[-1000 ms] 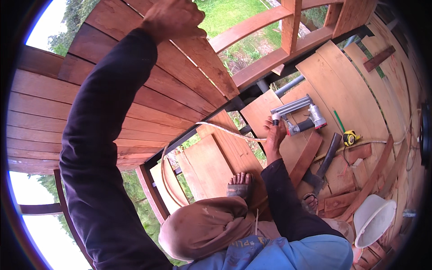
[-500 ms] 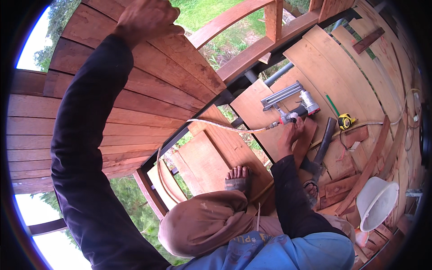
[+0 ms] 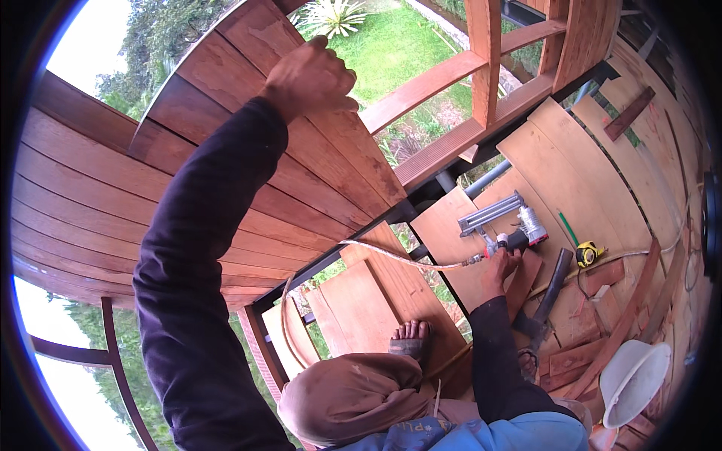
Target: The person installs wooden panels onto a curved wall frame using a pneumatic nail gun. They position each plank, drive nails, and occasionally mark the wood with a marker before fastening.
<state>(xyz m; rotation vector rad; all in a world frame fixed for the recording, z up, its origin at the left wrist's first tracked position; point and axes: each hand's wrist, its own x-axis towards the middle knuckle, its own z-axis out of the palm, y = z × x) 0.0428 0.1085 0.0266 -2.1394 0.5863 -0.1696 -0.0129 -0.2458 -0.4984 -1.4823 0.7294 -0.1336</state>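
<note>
Nail gun (image 3: pixel 531 225) lies on the boards (image 3: pixel 594 180), left of the tape measure (image 3: pixel 589 254). The right hand (image 3: pixel 499 272) touches its hose end, fingers bent; whether they grip, I cannot tell. The left hand (image 3: pixel 310 81), fingers curled, is at the panel's (image 3: pixel 325 167) edge, its grip unclear.

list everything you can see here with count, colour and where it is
nail gun: 1, silver and black, by the right hand
air hose: 1, pale, left of the gun
pencil: 1, green, right of the gun
tape measure: 1, yellow and black, below the pencil
hammer: 1, dark, below the tape
wood offcuts: several, red-brown, lower right
bucket: 1, white, lower right
boards: several, light brown, right
slatted panel: 1, red-brown, left
railing: 1, red-brown, top
lawn: 1, green, beyond the railing
feet: 2, dark footwear, lower middle
hands: 2, dark sleeves, left over the panel, right at the gun
</note>
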